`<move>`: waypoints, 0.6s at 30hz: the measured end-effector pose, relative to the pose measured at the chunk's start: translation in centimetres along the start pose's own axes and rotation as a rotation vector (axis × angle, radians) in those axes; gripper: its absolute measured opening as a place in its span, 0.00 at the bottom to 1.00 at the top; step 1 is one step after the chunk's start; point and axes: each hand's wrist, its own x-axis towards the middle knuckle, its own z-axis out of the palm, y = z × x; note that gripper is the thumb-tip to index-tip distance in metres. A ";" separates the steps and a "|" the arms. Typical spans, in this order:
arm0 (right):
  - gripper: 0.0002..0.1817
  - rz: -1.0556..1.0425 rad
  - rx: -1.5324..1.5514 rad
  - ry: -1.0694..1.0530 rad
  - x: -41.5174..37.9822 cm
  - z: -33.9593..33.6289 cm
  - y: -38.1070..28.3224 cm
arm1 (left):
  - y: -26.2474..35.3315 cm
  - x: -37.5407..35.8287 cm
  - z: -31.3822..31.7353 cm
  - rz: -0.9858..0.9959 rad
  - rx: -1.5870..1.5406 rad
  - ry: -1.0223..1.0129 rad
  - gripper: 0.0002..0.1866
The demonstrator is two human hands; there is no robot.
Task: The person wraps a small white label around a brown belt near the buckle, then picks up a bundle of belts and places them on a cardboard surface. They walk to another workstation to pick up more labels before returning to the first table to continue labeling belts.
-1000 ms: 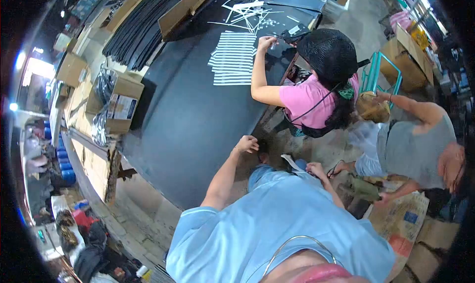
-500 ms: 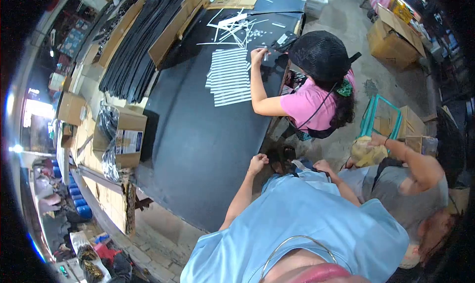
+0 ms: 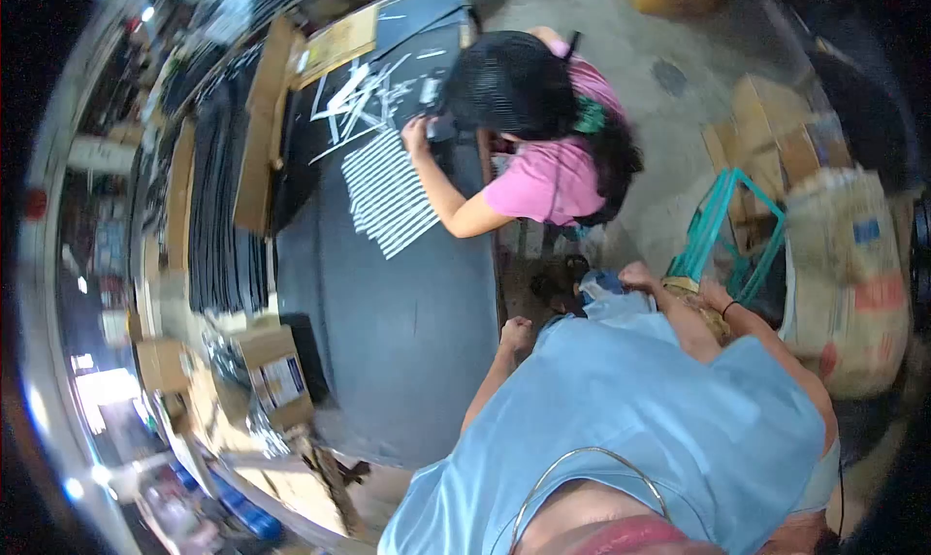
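My left hand (image 3: 517,335) is closed beside the right edge of the dark table (image 3: 407,361), near my blue shirt; what it holds, if anything, is hidden. My right hand (image 3: 638,277) is closed too, in front of my body next to bluish cloth (image 3: 603,285), and its contents cannot be made out. Farther up the table lie striped white strips (image 3: 388,194) in a stack and a loose pile of white strips (image 3: 357,99). A co-worker in a pink top (image 3: 558,181) bends over the table, one hand (image 3: 417,133) beside the strips.
Long black strips (image 3: 228,186) stand between cardboard on the left, with an open carton (image 3: 278,375) below. At the right are a teal stool (image 3: 708,227), a large sack (image 3: 846,283) and cartons (image 3: 766,138). Another person's hand (image 3: 716,295) reaches in close to my right arm.
The view has turned, and the table and boxes appear shifted. The person at the right is now closer behind my right arm. Both my hands stay closed near my body.
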 end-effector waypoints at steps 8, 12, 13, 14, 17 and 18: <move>0.12 -0.038 0.357 0.284 -3.7 -1.7 -2.5 | 0.1 2.0 -0.5 0.033 -0.316 -0.139 0.08; 0.09 0.220 0.454 0.401 -2.0 -0.7 2.8 | 4.6 0.9 -0.4 0.068 -0.121 -0.141 0.08; 0.09 0.228 0.463 0.401 -2.7 -1.5 2.4 | 3.9 1.8 -0.1 0.062 -0.113 -0.147 0.08; 0.08 0.351 0.594 0.438 -3.5 -2.5 2.0 | 3.3 2.8 0.1 0.109 -0.157 -0.190 0.09; 0.07 0.495 0.806 0.528 -5.6 -6.3 0.7 | 6.1 2.3 0.7 0.075 -0.083 -0.209 0.10; 0.06 0.508 0.879 0.586 -5.8 -7.6 0.7 | 7.8 2.0 1.1 0.002 0.027 -0.184 0.10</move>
